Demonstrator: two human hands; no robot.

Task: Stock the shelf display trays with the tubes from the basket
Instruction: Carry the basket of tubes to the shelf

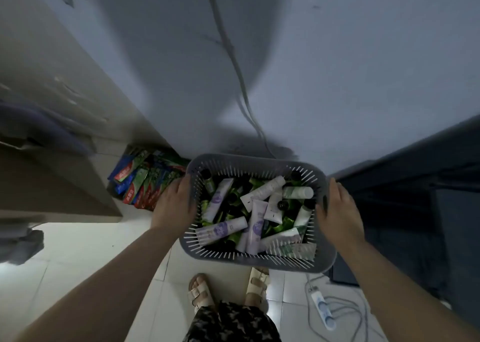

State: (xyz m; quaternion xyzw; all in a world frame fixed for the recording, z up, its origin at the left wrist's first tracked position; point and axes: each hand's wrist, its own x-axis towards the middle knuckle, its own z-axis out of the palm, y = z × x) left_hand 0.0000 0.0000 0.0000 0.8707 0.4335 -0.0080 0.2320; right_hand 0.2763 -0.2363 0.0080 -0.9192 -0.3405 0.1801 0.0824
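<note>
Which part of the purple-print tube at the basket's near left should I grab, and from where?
Pinch the tube across its middle, coming straight down from above. It lies flat on top of the pile with both long sides exposed. The left hand and right hand grip the basket; the left is nearer, so free it.

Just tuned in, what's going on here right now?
A person holds the basket by its two short sides, left grip and right grip curled over its rim. It is full of tubes, white, purple and green, and neither grip holds one. Toothpaste boxes lie on the floor to the left, a power strip to the right. No display trays are in view.
</note>
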